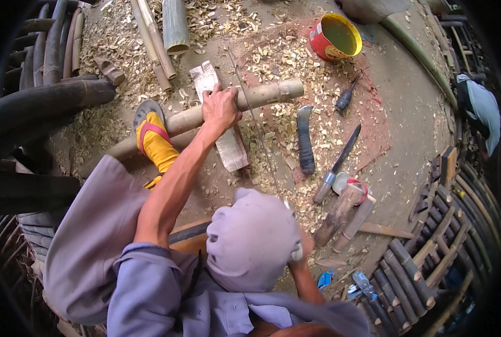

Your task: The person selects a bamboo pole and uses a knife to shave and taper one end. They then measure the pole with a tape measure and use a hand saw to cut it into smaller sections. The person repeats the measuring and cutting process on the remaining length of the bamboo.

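My left hand (pixel 222 108) is closed around a pale bamboo pole (pixel 273 92), pressing it across a squared wooden block (pixel 231 149). A thin saw blade (pixel 247 98) crosses the pole just right of my fingers; its near end runs toward my right knee. Part of my right hand (pixel 305 245) shows beside that knee. The knee hides its fingers, so what it holds cannot be seen. My foot, in a yellow sock and a grey sandal (pixel 151 126) with a red strap, rests on the pole's left part.
Right of the pole lie a black-wrapped tool (pixel 305 140), a knife (pixel 340 160), a dark pointed tool (pixel 347 96) and a wooden mallet-like piece (pixel 340 213). A red-and-yellow bucket (pixel 335 38) of greenish liquid stands beyond. Shavings cover the ground. Bamboo racks (pixel 407 275) flank both sides.
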The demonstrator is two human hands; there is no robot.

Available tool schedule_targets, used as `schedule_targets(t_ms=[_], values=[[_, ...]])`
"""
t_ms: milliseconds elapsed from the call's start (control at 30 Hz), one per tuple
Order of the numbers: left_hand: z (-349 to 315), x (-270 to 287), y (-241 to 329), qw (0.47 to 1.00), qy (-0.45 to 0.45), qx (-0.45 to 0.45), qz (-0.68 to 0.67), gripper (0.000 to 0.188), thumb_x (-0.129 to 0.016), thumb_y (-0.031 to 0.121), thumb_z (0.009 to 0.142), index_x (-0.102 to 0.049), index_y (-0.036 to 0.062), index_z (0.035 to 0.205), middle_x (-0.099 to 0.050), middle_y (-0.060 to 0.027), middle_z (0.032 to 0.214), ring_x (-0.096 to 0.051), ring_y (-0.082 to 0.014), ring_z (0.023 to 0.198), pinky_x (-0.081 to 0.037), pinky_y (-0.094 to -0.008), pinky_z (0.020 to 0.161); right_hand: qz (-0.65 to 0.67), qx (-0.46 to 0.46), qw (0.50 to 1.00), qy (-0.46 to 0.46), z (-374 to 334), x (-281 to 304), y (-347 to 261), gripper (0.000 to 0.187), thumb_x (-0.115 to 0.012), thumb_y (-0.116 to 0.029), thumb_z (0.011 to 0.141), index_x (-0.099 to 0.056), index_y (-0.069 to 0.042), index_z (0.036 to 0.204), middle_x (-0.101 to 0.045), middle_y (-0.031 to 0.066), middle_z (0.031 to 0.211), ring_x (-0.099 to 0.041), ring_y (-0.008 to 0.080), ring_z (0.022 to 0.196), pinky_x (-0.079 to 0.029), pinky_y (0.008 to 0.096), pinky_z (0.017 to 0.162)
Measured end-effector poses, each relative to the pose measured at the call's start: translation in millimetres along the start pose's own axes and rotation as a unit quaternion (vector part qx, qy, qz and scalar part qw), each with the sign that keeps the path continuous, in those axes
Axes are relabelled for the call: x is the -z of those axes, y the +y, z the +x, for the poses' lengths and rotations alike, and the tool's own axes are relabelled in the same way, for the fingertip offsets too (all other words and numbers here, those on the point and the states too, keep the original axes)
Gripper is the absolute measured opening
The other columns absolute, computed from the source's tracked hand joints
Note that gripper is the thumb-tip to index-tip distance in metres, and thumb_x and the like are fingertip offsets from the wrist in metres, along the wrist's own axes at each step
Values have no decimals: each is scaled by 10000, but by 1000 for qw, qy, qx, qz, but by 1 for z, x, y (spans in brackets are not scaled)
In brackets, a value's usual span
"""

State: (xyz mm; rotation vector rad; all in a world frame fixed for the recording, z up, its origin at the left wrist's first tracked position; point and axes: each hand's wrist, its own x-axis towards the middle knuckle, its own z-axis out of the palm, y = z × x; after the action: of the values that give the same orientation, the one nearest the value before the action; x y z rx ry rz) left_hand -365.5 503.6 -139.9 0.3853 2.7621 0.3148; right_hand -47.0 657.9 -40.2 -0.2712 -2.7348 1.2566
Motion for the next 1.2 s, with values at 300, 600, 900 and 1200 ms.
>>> schedule_targets(t_ms=[300,600,900,1200], values=[[15,-7,6,995,86,-38,17,440,-793,247,582,-609,121,961,-671,-30,964,-545,-217,1057,-383,-432,887,147,17,987,69,146,-73,-6,354,-637,-6,719,-594,22,1069,-604,154,707,-619,266,565,-482,315,533],[12,1,1,999,47,-14,9,450,-749,212,598,-597,114,1010,-659,-48,990,-531,-259,1074,-401,-440,880,-51,-30,998,-29,-25,9,9,484,-747,-165,753,-602,95,1135,-688,197,976,-704,235,745,-553,301,625],[9,-3,-5,998,58,-31,22,414,-773,256,622,-609,124,979,-676,-45,961,-541,-246,1079,-395,-468,878,110,-18,993,28,117,-63,-1,222,-663,-53,790,-627,-11,1005,-601,100,699,-567,134,587,-446,275,528],[19,-2,6,996,80,-33,1,439,-785,257,598,-598,115,969,-668,-49,928,-536,-238,1067,-378,-437,900,31,8,997,64,68,-33,10,279,-651,-104,783,-633,29,1028,-648,149,772,-648,239,662,-504,321,583]])
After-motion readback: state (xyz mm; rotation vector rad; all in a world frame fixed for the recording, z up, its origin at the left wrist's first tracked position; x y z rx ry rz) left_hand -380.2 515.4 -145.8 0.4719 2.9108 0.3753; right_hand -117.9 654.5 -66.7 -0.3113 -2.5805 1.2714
